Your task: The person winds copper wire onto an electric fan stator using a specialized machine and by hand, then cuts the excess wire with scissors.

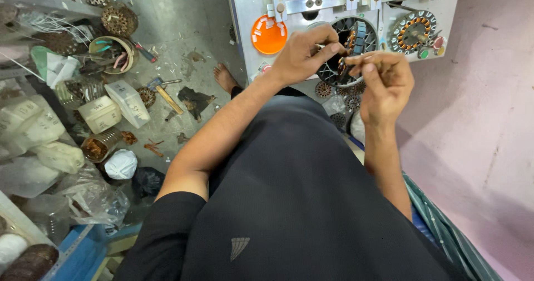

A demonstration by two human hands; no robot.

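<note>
a small dark part (343, 65) is pinched by the left hand (305, 55) and right hand (385, 83), at the ring stator's (356, 36) six o'clock edge.

A left hand (305, 54) covers the near rim of a round, slotted metal ring (356, 42), while what the curled fingers of the right hand (385, 80) pinch is too small to make out. The grey machine table (245, 14) is cut off by the top edge. Contents of the clear plastic bags (83, 195) at lower left cannot be told.
</note>
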